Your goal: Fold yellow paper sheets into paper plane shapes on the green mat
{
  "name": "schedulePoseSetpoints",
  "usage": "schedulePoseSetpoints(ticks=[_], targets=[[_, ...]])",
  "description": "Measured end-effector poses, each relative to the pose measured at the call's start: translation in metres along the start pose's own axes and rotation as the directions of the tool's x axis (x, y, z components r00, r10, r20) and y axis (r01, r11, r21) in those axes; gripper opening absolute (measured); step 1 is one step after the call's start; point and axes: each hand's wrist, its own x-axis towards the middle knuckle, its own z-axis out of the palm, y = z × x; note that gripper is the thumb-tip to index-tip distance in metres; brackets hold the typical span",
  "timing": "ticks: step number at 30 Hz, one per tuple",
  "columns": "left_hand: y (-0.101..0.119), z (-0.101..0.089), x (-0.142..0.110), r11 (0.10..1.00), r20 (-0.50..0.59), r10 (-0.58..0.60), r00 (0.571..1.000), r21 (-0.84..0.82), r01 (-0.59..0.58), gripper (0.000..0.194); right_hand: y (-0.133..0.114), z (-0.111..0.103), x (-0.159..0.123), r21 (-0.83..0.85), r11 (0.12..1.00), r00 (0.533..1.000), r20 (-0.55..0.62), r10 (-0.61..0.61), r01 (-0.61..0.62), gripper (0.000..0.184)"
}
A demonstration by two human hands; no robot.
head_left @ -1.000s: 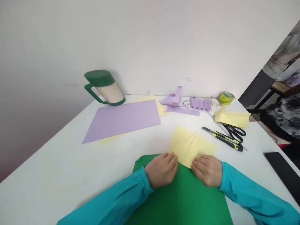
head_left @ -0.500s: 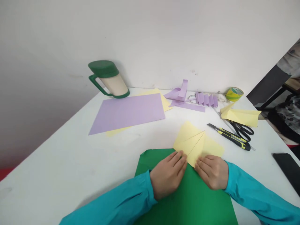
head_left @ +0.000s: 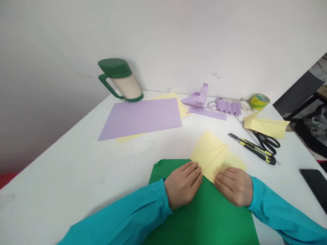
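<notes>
A folded piece of yellow paper [head_left: 208, 146] lies partly over the top edge of a green sheet [head_left: 212, 214], a diagonal seam running between its folds. My left hand [head_left: 184, 185] presses its bunched fingertips on the paper's lower left edge, thumb hidden. At the lower right edge, my right hand [head_left: 233, 186] grips the paper with its fingers held together; its thumb is out of sight too. Both hands rest above the green sheet, a short gap apart.
Behind lie a purple sheet [head_left: 143, 115] over yellow paper and a green-lidded jug [head_left: 125, 83]. Purple paper strips [head_left: 228, 107] and a tape roll [head_left: 259, 101] are near the wall. To the right are a utility knife [head_left: 255, 149], scissors [head_left: 268, 141] and a black flat object [head_left: 314, 185].
The whole view has shifted slightly. The yellow paper's left flap looks flatter, its upper crease line shorter. Both hands stay on the paper at nearly the same places.
</notes>
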Motion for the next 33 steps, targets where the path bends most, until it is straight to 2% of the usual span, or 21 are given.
schedulePoseSetpoints(ticks=[4, 12, 18, 21, 23, 26, 29, 33], targets=[[-0.003, -0.005, 0.006, 0.999, -0.060, 0.020, 0.998, -0.030, -0.022, 0.028, 0.001, -0.004, 0.005, 0.010, 0.997, 0.995, -0.076, -0.071, 0.072, 0.020], [-0.003, -0.009, 0.009, 0.998, 0.019, 0.013, 1.000, -0.060, -0.012, 0.040, 0.004, -0.002, 0.004, 0.015, 0.997, 0.991, -0.105, -0.077, 0.079, 0.014], [-0.003, -0.015, 0.011, 0.999, -0.025, 0.035, 0.999, -0.031, -0.036, 0.040, 0.007, 0.003, 0.001, -0.024, 0.998, 0.993, -0.099, -0.065, 0.063, 0.016], [-0.003, -0.017, 0.012, 0.998, 0.006, 0.012, 1.000, -0.054, -0.012, 0.046, 0.010, 0.004, -0.001, -0.034, 0.997, 0.993, -0.095, -0.073, 0.070, 0.017], [-0.003, -0.017, 0.011, 0.997, 0.007, -0.002, 1.000, -0.082, 0.002, 0.044, 0.013, 0.005, -0.001, -0.036, 0.997, 0.992, -0.100, -0.076, 0.073, 0.018], [-0.003, -0.015, 0.009, 0.991, -0.053, -0.031, 0.998, -0.130, 0.024, 0.042, 0.016, 0.006, -0.002, -0.045, 0.996, 0.991, -0.113, -0.077, 0.073, 0.019], [-0.003, -0.012, 0.009, 0.994, -0.062, -0.047, 0.997, -0.101, 0.041, 0.038, 0.017, 0.008, -0.002, -0.052, 0.996, 0.989, -0.125, -0.078, 0.072, 0.020], [-0.006, -0.009, 0.012, 0.998, -0.086, 0.034, 0.996, -0.045, -0.038, 0.024, 0.018, 0.010, -0.002, -0.056, 0.996, 0.988, -0.133, -0.075, 0.068, 0.019]])
